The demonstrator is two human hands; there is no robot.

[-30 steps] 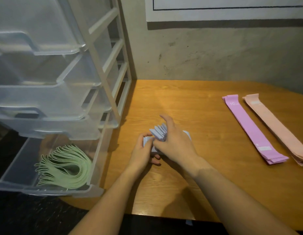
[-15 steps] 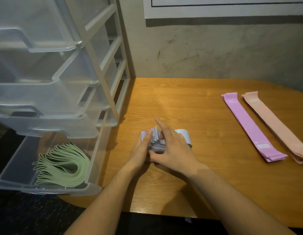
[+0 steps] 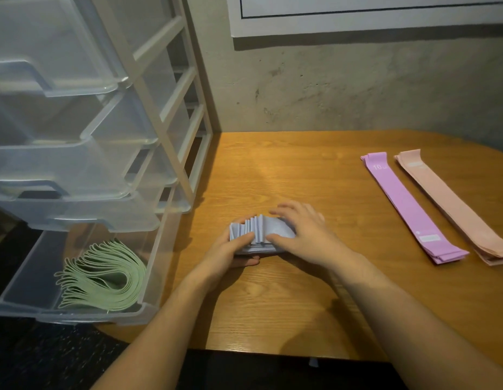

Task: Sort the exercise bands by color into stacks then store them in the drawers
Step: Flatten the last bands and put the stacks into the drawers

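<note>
our left hand (image 3: 230,249) and right hand (image 3: 301,235) both clamped on the folded blue bands (image 3: 258,235) (edges fanned), on the bench (image 3: 301,305), green bands (image 3: 104,280) in the open bottom drawer (image 3: 76,313)

Folded blue bands (image 3: 260,233), purple stack (image 3: 410,206), peach stack (image 3: 453,205)

Left hand (image 3: 228,250) and right hand (image 3: 303,235) cupped together, fingers curled.
</note>
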